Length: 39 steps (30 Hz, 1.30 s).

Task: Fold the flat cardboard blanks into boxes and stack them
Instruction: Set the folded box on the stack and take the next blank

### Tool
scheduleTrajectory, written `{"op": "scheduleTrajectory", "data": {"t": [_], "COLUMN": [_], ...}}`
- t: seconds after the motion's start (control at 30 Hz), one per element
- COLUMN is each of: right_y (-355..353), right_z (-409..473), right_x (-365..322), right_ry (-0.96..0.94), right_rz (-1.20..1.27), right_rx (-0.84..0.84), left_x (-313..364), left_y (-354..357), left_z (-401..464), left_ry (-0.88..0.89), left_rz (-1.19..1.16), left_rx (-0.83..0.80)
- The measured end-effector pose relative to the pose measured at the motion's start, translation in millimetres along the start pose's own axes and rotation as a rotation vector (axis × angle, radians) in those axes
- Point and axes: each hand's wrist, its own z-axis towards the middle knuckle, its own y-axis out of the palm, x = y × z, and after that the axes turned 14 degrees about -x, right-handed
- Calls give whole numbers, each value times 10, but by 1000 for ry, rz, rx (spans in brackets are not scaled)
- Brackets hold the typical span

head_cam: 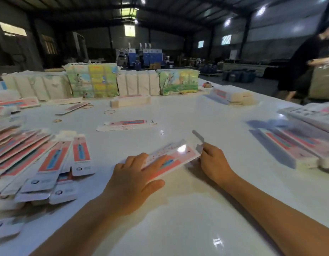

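A long, narrow pink-and-white cardboard blank (175, 156) is half formed into a box and lies slanted on the white table (178, 209) in front of me. My left hand (136, 180) grips its near end, fingers over the top and thumb under the lower edge. My right hand (212, 163) pinches the small end flap (199, 143) at its far right end; that flap stands up. A heap of flat blanks (39, 163) spreads at the left. Folded boxes (293, 150) lie stacked side by side at the right.
One flat blank (125, 125) lies mid-table, with rubber bands (109, 111) beyond it. Bundles of white and printed packs (104, 82) line the far edge, and more folded boxes (228, 96) sit at the back right. A person in dark clothes (307, 58) stands at the far right.
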Motion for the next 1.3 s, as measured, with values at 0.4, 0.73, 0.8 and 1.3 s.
{"op": "scheduleTrajectory", "data": {"t": [0.4, 0.73, 0.8, 1.3], "right_y": [20, 152, 197, 170], "right_z": [-75, -207, -224, -240], "right_x": [-123, -217, -256, -255], "right_ry": [-4, -239, -250, -159], "right_rz": [638, 129, 139, 111], "right_rx": [-245, 90, 51, -11], "left_x": [141, 141, 148, 209], "left_y": [-121, -233, -224, -195], "left_z": [93, 78, 71, 36], "left_ry": [-39, -145, -146, -123], "left_rz": [211, 26, 32, 145], "left_rx": [218, 295, 302, 306]}}
